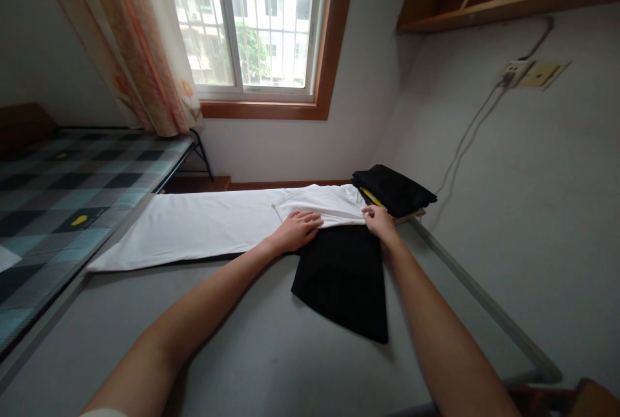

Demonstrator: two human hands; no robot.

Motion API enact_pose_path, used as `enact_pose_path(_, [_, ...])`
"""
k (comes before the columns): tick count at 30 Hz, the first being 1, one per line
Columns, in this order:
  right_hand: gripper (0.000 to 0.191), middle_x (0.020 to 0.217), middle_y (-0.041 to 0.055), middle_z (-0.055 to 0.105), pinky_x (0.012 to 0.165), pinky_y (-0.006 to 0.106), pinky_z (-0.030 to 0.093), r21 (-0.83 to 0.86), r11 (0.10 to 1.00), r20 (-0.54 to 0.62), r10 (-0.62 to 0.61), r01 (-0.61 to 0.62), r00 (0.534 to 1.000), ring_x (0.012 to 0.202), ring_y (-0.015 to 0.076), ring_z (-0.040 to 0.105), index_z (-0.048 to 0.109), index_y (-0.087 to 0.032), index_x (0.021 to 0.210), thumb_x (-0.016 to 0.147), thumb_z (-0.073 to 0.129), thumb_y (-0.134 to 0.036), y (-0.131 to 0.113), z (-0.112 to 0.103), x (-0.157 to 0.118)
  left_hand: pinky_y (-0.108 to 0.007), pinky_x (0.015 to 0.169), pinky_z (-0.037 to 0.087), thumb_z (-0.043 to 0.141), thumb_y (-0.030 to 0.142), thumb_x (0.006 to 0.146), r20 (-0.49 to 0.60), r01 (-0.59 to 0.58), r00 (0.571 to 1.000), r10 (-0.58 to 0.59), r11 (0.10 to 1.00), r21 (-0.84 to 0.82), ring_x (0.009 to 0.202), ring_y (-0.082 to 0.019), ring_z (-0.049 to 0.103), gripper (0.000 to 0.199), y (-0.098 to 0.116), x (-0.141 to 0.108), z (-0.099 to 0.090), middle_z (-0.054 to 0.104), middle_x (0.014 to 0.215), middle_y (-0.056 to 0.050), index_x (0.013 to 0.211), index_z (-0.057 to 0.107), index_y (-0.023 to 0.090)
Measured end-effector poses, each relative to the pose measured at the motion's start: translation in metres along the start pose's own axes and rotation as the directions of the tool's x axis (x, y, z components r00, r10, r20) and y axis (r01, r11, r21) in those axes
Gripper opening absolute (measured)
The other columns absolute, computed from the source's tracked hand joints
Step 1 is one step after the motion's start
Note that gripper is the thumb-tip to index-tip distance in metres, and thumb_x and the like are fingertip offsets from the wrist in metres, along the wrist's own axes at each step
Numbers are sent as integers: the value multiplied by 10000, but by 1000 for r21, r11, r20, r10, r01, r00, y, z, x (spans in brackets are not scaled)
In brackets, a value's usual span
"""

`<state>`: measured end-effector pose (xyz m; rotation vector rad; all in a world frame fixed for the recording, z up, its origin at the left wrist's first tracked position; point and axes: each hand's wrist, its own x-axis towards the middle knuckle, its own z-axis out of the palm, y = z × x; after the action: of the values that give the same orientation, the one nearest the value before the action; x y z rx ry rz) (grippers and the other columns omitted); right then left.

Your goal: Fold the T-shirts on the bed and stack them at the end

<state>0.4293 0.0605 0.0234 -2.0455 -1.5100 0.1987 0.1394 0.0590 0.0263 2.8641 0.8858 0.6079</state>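
Observation:
A white and black garment (213, 220) lies stretched across the grey table (271, 352). Its white part runs to the left, and a black sleeve-like piece (343, 281) spreads toward the front. My left hand (301, 228) rests flat with fingers spread on the white cloth, by the border with the black piece. At the right end of the white part, my right hand (378, 220) pinches the edge of the cloth between thumb and fingers. Just behind it sits a folded black cloth (394, 190) with something yellow (371, 197) beneath its edge.
A bed with a checkered mat (121, 175) stands at the left, below a curtain (140, 42) and a window (256, 23). On the right wall, cables hang from a socket (516, 73). Wooden shelving (508, 0) juts out at the upper right.

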Motion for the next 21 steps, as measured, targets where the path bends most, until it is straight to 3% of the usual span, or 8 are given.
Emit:
enact_pose_path(5, [223,725,72,694,698,307,489,223,974,14,28,-31,999,657,194,623,743,-172,812,662,579,-147,4,-3,4,-438,1101,337,400,317,982,3,0,1000,0,1000,0,1311,-236,484,373,0,0,-1,587,1369,-61,1292,599,250])
enact_pose_path(10, [246,697,61,669,602,278,470,391,908,98,125,-153,987,588,167,585,721,-130,863,666,575,-158,1,-5,4,-426,1105,328,387,329,988,0,0,1000,0,1000,3,1319,-231,474,378,0,0,0,583,1375,-53,1295,594,253])
enact_pose_path(12, [243,719,68,675,614,284,465,315,936,91,137,-159,986,607,176,592,721,-140,877,676,586,-161,-4,-8,0,-426,1104,328,391,328,987,-1,-1,1000,1,1000,-4,1319,-231,474,378,0,0,0,581,1376,-57,1297,593,250])
enact_pose_path(15, [226,828,99,689,713,326,460,6,997,-33,78,-78,996,750,221,613,725,-181,902,721,589,-170,-19,-13,-13,-428,1104,327,389,329,987,4,-2,1000,2,1000,-6,1320,-232,472,381,-1,0,1,578,1380,-56,1302,589,254])
enact_pose_path(18, [247,1004,160,661,828,416,427,-308,951,-194,-106,43,975,961,298,569,719,-177,962,800,533,-163,-41,-14,-30,-430,1103,324,378,332,989,15,1,1000,-1,1000,9,1317,-236,473,386,-2,0,2,577,1382,-49,1307,584,261])
enact_pose_path(21, [240,1024,161,626,882,429,405,-338,902,-135,-331,270,934,1014,302,531,713,-165,976,847,510,-161,-63,-8,-41,-432,1100,326,372,334,991,18,-1,1000,1,1000,30,1316,-241,472,389,-1,0,2,577,1382,-46,1310,582,262])
